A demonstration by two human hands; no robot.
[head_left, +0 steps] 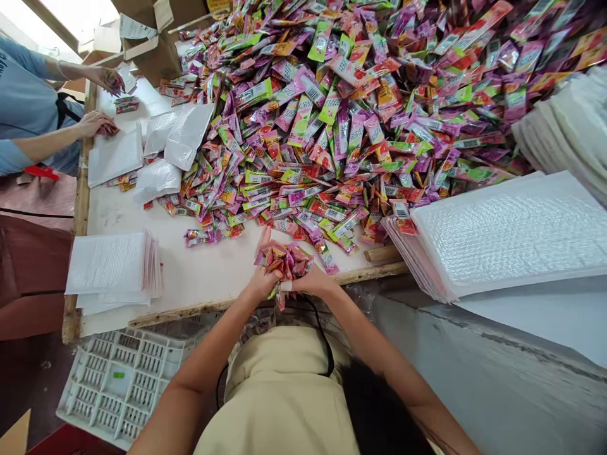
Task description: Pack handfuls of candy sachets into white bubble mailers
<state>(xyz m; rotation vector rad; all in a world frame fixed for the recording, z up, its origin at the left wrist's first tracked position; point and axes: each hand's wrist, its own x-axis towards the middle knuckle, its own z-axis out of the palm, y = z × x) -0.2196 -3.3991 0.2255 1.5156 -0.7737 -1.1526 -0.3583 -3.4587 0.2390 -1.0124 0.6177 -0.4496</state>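
Observation:
A bunch of small candy sachets (286, 259), pink, red and green, is gripped between both my hands just above the table's near edge. My left hand (262, 278) cups the bunch from the left with a thumb raised. My right hand (313, 279) closes on it from the right. Directly beyond lies a huge heap of the same colourful sachets (351, 120), covering most of the white table (199, 272).
White bubble mailers are stacked at right (512, 234), at near left (111, 265) and loose at far left (180, 133). Another person's hands (97, 123) work at the far left corner beside cardboard boxes (152, 44). A white plastic crate (118, 379) sits below the table.

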